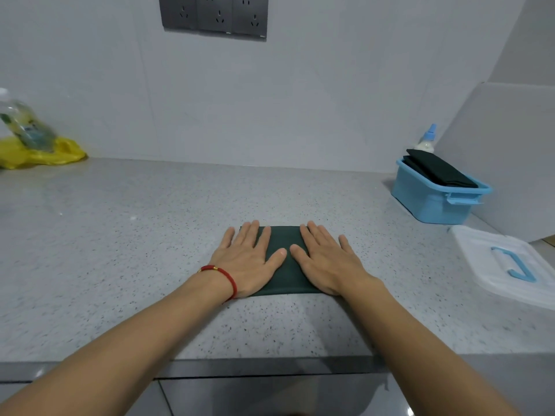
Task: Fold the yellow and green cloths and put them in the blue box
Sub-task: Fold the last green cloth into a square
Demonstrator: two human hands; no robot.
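A folded dark green cloth (pixel 285 244) lies flat on the speckled grey counter in front of me. My left hand (pixel 249 259) presses on its left half with straight fingers, and my right hand (pixel 326 261) presses on its right half the same way. The blue box (pixel 432 202) stands at the back right by the wall, with a dark folded cloth (pixel 440 171) lying across its top. A yellow cloth or bag (pixel 45 154) sits crumpled at the far left against the wall.
The box's translucent lid (pixel 504 262) with a blue handle lies on the counter at the right. A white bottle with a blue cap (pixel 428 139) stands behind the box. A clear bottle (pixel 24 124) rests on the yellow item. The counter's front edge (pixel 270 363) runs below my forearms.
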